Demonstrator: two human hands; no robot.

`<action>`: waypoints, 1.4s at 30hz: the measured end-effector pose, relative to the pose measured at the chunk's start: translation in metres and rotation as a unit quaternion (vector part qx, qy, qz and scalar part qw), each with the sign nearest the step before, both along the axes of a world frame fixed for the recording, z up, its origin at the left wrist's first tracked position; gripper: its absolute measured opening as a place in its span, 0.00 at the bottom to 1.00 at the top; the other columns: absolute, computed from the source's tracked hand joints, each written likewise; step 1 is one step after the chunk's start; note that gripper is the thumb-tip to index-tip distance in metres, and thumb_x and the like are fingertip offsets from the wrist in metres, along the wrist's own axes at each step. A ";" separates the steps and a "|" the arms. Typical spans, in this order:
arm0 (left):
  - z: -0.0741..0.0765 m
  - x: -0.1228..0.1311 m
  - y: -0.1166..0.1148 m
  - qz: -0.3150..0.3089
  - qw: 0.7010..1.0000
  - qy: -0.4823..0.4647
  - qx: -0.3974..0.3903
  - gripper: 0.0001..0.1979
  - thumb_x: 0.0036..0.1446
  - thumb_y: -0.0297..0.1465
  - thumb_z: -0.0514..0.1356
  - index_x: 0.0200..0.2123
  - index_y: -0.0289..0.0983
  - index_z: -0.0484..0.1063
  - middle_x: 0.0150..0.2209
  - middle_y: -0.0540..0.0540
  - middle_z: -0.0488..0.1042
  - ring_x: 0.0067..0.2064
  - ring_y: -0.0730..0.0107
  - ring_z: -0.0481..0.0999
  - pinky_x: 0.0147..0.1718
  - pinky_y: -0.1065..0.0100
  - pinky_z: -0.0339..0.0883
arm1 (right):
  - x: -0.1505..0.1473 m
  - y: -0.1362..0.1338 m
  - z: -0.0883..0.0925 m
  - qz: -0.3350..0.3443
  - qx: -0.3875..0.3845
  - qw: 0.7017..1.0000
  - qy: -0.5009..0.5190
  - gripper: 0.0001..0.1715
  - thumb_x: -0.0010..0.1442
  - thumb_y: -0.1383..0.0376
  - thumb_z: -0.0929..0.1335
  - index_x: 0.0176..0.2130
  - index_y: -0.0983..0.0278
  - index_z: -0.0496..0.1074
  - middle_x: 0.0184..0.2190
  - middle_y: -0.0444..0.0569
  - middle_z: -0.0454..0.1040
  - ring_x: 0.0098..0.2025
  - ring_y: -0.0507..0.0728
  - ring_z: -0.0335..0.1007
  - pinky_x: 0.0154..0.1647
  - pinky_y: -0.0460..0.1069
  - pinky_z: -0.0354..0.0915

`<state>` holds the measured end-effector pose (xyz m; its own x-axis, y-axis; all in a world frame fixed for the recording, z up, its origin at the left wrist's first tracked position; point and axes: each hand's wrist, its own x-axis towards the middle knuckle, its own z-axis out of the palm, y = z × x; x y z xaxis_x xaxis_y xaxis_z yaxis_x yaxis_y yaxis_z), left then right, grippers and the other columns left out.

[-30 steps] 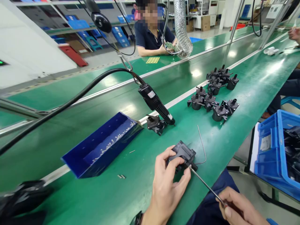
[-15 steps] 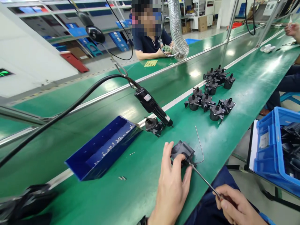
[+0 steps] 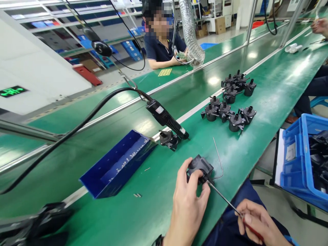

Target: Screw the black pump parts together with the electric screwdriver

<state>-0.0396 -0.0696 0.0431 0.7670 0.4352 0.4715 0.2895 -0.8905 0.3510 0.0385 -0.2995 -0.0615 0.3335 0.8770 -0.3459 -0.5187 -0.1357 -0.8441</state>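
My left hand [image 3: 188, 205] grips a black plastic housing [image 3: 200, 166] that rests on the green belt [image 3: 143, 215], thumb and fingers curled round its near side. My right hand [image 3: 258, 223] is closed on the red handle of a thin screwdriver [image 3: 223, 199]. The screwdriver's metal shaft runs up-left and its tip touches the housing's right side. A bent wire [image 3: 218, 158] lies just beyond the housing.
A hanging electric screwdriver [image 3: 166, 119] points down at a black part [image 3: 167, 139]. A blue tray of screws [image 3: 120, 164] lies to the left, several black pump parts [image 3: 230, 109] farther right, a blue crate [image 3: 302, 160] at the right. A person sits across the line.
The view shifted slightly. My left hand closed more tightly round the housing and the screwdriver stayed against it.
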 end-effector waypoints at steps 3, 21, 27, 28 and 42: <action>-0.002 -0.001 -0.005 -0.001 0.999 -0.002 0.034 0.09 0.62 0.22 0.61 0.45 0.35 0.69 0.69 0.24 0.61 0.67 0.43 0.70 0.53 0.53 0.77 | -0.006 0.000 -0.007 -0.022 0.004 1.000 0.002 0.25 0.71 0.45 0.64 0.42 0.65 0.69 0.25 0.43 0.71 0.18 0.44 0.49 0.18 0.43 0.43; -0.005 -0.001 -0.004 0.023 1.000 -0.010 0.006 0.08 0.64 0.24 0.61 0.46 0.38 0.70 0.61 0.29 0.71 0.64 0.47 0.74 0.54 0.48 0.77 | -0.009 0.004 0.005 -0.023 -0.068 0.964 -0.256 0.23 0.73 0.48 0.60 0.39 0.62 0.70 0.28 0.43 0.63 0.30 0.53 0.59 0.34 0.51 0.55; -0.003 -0.004 0.002 0.008 1.000 -0.029 -0.006 0.07 0.62 0.23 0.62 0.43 0.38 0.71 0.62 0.32 0.71 0.62 0.51 0.76 0.55 0.53 0.76 | -0.009 0.004 0.006 -0.043 0.011 0.995 -0.085 0.25 0.72 0.47 0.62 0.40 0.65 0.71 0.28 0.44 0.68 0.23 0.47 0.54 0.24 0.46 0.50; -0.004 -0.005 0.002 0.008 0.999 -0.032 -0.006 0.07 0.62 0.23 0.63 0.43 0.38 0.72 0.62 0.32 0.71 0.62 0.52 0.76 0.56 0.53 0.76 | -0.009 0.004 0.006 -0.037 0.015 0.998 -0.038 0.25 0.71 0.46 0.64 0.40 0.65 0.71 0.28 0.44 0.69 0.21 0.46 0.53 0.22 0.45 0.48; -0.006 0.001 0.014 -0.007 0.999 -0.037 0.004 0.08 0.61 0.24 0.64 0.43 0.38 0.71 0.64 0.31 0.69 0.62 0.49 0.75 0.54 0.51 0.76 | -0.020 0.008 -0.011 -0.098 -0.016 0.992 -0.077 0.20 0.66 0.49 0.71 0.43 0.64 0.75 0.29 0.44 0.72 0.21 0.46 0.60 0.22 0.43 0.60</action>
<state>-0.0384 -0.0559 0.0375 0.7361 0.4213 0.5298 0.2509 -0.8968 0.3645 0.0182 -0.2914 -0.0722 0.5466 0.7803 -0.3039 -0.4033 -0.0728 -0.9122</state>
